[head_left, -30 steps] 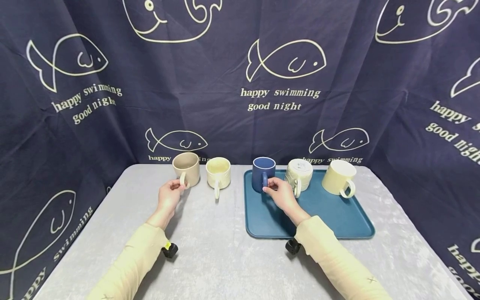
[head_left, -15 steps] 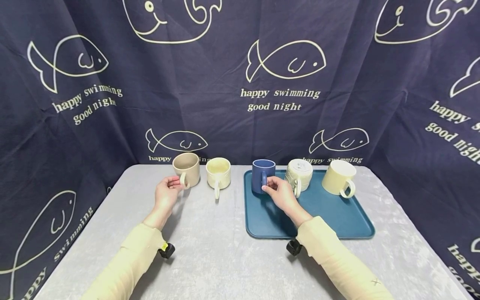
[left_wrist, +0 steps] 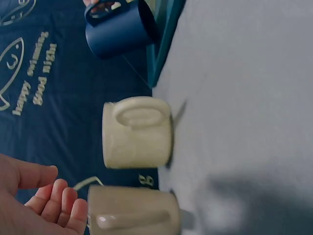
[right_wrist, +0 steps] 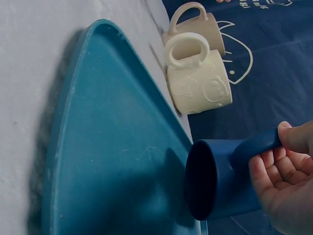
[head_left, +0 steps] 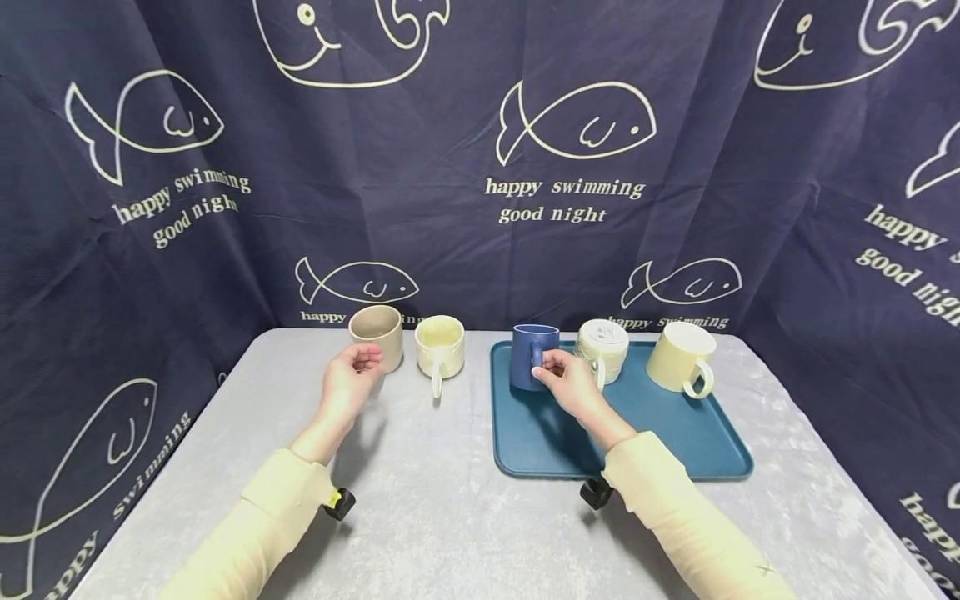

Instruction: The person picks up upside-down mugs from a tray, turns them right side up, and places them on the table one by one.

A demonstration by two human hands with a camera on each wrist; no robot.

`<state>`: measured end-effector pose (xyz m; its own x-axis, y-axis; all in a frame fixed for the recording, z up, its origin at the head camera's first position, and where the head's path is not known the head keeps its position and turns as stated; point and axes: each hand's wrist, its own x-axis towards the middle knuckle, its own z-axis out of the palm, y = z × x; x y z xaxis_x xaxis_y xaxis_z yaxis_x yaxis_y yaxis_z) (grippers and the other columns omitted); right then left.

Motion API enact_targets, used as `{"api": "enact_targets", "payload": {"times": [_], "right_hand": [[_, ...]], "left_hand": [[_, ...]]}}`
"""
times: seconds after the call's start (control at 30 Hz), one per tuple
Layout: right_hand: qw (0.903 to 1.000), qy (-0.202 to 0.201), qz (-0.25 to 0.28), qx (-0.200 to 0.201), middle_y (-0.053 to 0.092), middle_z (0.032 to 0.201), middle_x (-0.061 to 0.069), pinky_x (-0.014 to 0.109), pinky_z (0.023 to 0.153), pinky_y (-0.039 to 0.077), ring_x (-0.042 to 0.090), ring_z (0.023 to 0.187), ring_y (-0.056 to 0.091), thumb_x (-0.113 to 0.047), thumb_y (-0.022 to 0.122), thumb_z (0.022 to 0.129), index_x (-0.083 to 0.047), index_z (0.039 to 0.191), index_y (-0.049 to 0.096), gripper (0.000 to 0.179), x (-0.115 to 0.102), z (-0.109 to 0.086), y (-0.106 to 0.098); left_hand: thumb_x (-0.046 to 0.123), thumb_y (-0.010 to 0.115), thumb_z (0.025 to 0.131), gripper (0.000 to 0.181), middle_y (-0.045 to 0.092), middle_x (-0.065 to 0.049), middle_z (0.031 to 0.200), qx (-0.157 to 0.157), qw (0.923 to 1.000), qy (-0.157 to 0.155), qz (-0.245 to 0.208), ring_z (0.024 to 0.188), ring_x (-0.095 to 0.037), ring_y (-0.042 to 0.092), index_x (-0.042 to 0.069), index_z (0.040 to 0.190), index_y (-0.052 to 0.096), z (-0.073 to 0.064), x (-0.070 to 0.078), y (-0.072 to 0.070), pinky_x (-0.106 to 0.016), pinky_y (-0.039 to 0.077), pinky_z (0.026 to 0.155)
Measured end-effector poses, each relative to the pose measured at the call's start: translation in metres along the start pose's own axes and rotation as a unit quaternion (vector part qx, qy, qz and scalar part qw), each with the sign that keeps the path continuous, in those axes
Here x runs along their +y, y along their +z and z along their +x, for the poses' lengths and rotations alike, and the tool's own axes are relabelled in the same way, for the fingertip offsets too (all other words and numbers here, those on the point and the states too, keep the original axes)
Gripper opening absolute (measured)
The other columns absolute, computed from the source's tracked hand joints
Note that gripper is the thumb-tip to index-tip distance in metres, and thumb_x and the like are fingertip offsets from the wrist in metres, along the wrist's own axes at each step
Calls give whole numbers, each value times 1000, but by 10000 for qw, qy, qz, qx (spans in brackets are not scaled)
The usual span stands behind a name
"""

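Observation:
My right hand pinches the handle of a dark blue mug. In the right wrist view the mug's dark mouth faces the teal tray, so it is held upside down, slightly tilted, over the tray's left back part. My left hand is beside a taupe mug, overlapping its handle in the head view. The left wrist view shows the left thumb and loosely bent fingers apart, with nothing between them. Right of the taupe mug, a cream embossed mug stands upright on the table, handle toward me.
On the tray, an upside-down cream mug with a label on its base stands right of the blue one. A pale yellow mug stands upright at the tray's back right. A navy fish-print curtain hangs behind the grey table.
My left hand has released the taupe mug's handle and shifted slightly right. My right hand has brought the blue mug slightly nearer and tilted it more.

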<state>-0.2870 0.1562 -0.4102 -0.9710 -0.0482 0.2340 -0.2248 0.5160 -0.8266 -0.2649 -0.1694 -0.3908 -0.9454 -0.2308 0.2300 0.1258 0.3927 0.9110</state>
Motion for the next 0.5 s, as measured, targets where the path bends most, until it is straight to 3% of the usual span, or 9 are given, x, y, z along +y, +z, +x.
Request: {"api": "enact_targets", "payload": {"times": [0.23,0.5], "right_hand": [[9997,181,141,-50,64,86,13,18,67,45,8,73,55,-3,65,86,8,100,62,18,-4,0,-7],[9979,386,488,-193,65,86,13,17,64,47,6,70,56,-2,62,88,12,104,59,22,-13,0,-23]], "left_hand": [[-3,66,81,22,67,-21,96,-271,9961,801,244,88,-27,62,-4,103,65,-9,20,4,-17,47,73],[-3,67,79,24,68,-18,98,-599,9825,1717,412,91,-29,65,-4,103,65,-16,42,9,-40,53,81]]}}
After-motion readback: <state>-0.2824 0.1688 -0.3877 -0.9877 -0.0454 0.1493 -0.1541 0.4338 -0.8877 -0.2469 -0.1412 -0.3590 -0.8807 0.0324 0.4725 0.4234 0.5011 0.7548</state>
